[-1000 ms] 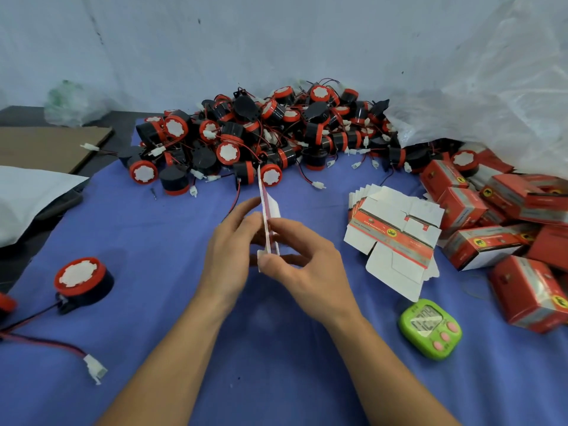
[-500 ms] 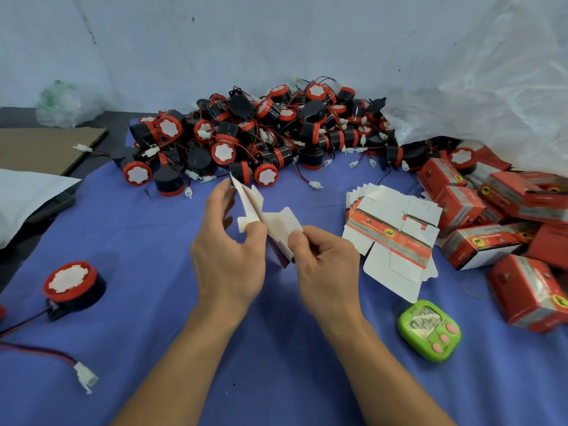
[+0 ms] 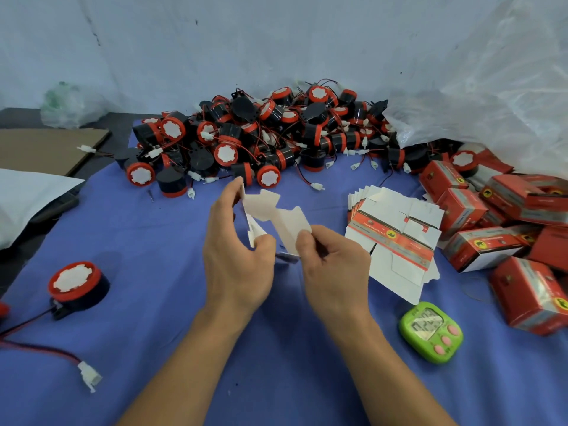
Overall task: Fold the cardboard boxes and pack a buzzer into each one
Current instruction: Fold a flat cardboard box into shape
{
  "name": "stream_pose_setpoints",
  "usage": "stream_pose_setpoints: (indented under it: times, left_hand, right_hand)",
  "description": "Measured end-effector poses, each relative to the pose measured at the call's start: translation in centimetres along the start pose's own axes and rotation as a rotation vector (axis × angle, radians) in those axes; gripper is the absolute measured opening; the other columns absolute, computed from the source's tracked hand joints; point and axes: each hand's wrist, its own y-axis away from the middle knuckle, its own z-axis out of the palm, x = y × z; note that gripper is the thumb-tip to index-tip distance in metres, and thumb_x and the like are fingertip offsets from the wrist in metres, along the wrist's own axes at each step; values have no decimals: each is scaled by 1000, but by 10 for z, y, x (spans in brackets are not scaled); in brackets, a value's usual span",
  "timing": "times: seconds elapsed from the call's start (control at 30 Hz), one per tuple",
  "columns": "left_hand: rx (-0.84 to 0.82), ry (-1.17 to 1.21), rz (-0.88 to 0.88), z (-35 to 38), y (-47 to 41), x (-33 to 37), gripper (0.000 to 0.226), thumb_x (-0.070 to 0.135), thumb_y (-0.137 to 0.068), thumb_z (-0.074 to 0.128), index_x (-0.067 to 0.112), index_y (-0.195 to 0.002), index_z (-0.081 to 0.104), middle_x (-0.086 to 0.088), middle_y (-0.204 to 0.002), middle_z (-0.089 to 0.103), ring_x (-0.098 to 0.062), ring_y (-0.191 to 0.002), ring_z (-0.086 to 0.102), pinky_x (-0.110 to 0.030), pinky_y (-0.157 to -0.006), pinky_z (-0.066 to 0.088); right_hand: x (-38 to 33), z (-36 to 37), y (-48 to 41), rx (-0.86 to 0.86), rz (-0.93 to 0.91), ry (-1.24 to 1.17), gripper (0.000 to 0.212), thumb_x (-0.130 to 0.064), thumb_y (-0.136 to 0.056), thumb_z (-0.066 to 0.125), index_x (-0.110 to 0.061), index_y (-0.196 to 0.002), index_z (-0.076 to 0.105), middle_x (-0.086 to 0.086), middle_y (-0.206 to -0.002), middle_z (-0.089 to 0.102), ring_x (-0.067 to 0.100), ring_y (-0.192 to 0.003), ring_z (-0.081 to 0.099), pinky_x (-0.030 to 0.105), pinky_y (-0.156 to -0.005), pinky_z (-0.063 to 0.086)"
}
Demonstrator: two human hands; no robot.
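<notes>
The box blank (image 3: pixel 287 221), edge-on 1 second ago, now spreads open at centre, white inside showing. The left hand (image 3: pixel 236 262) pinches its 9 o'clock edge and the right hand (image 3: pixel 335 272) pinches its 3 o'clock flap. Folding is underway, and 1 loose buzzer (image 3: pixel 75 284) waits at 8 o'clock.

Two hands: left hand (image 3: pixel 236 259), right hand (image 3: pixel 335 272). One box blank (image 3: pixel 285 219), pinched by both. One stack of flat box blanks (image 3: pixel 396 238); sheets too tightly fanned to count. At least seven folded red boxes (image 3: pixel 528 293), some partly hidden. One buzzer pile (image 3: pixel 246 139): dozens, exact count unclear. One lone buzzer (image 3: pixel 75 285) apart at left. One green timer (image 3: pixel 430 332). One brown cardboard sheet (image 3: pixel 46 146).
</notes>
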Motion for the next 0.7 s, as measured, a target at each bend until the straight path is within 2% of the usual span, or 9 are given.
stream_pose_setpoints:
  times: [0.1, 0.23, 0.3, 0.37, 0.43, 0.5, 0.57, 0.63, 0.7]
  left_hand:
    - [-110, -37, 152, -2, 4, 5, 78, 10, -71, 62, 34, -144, 48, 30, -138, 46, 5, -132, 46, -6, -104, 34]
    - [-289, 110, 242, -3, 6, 11, 63, 27, -73, 58, 32, -136, 61, 19, -130, 52, -15, -129, 53, -14, -102, 39]
    - [-270, 267, 143, -2, 6, 12, 43, 35, -86, 54, 40, -126, 69, 15, -123, 57, -18, -120, 59, -19, -95, 44]
    - [-156, 260, 61, -2, 2, 12, 29, 40, -95, 59, 43, -121, 71, 15, -112, 65, -14, -108, 64, -24, -84, 50]
    - [-105, 170, 15, -3, -2, 10, 36, 44, -94, 67, 48, -129, 63, 17, -104, 69, -10, -100, 65, -19, -77, 49]
    - [-162, 147, -78, -4, -6, 6, 35, 53, -89, 64, 51, -124, 65, 22, -106, 71, -4, -101, 65, -16, -83, 49]
    - [-245, 135, -221, -3, -9, -2, 23, 59, -85, 59, 52, -101, 75, 26, -104, 74, 4, -100, 65, -27, -90, 52]
    - [-271, 97, -312, -1, -11, -8, 17, 52, -92, 61, 49, -86, 76, 25, -94, 75, 8, -87, 65, -29, -81, 51]
    - [-256, 100, -346, 1, -13, -12, 19, 44, -98, 64, 41, -87, 78, 22, -90, 76, 7, -83, 66, -26, -75, 49]
  right_hand:
    - [3, -2, -3, 102, 33, -4, 37, -20, -97, 57, -15, -63, 45, 4, -60, 43, 12, -55, 32, 18, -51, 29]
    - [8, -9, -11, 183, 60, -26, 39, -17, -98, 57, -13, -60, 48, 7, -56, 49, 25, -58, 43, 25, -53, 32]
    - [8, -14, -15, 194, 68, -52, 41, -14, -98, 58, -16, -59, 49, 6, -55, 52, 23, -56, 45, 27, -52, 32]
    - [6, -18, -17, 169, 35, -85, 46, -10, -97, 59, -24, -56, 43, -4, -51, 50, 10, -51, 40, 21, -50, 28]
    - [6, -19, -17, 116, -17, -105, 49, -6, -96, 58, -28, -56, 41, -14, -48, 47, 4, -50, 38, 14, -50, 27]
    - [6, -18, -17, 61, -26, -121, 43, -9, -94, 57, -27, -58, 45, -14, -50, 45, 4, -52, 38, 15, -50, 28]
    - [9, -17, -19, 3, 6, -123, 39, -15, -93, 56, -25, -57, 44, -12, -52, 40, 5, -54, 35, 17, -50, 28]
    - [14, -16, -22, -52, 90, -133, 39, -19, -94, 56, -19, -57, 46, -12, -53, 39, 5, -54, 33, 19, -52, 29]
    - [18, -15, -23, -85, 195, -154, 36, -32, -95, 56, -12, -65, 60, -11, -54, 47, 5, -55, 38, 26, -55, 35]
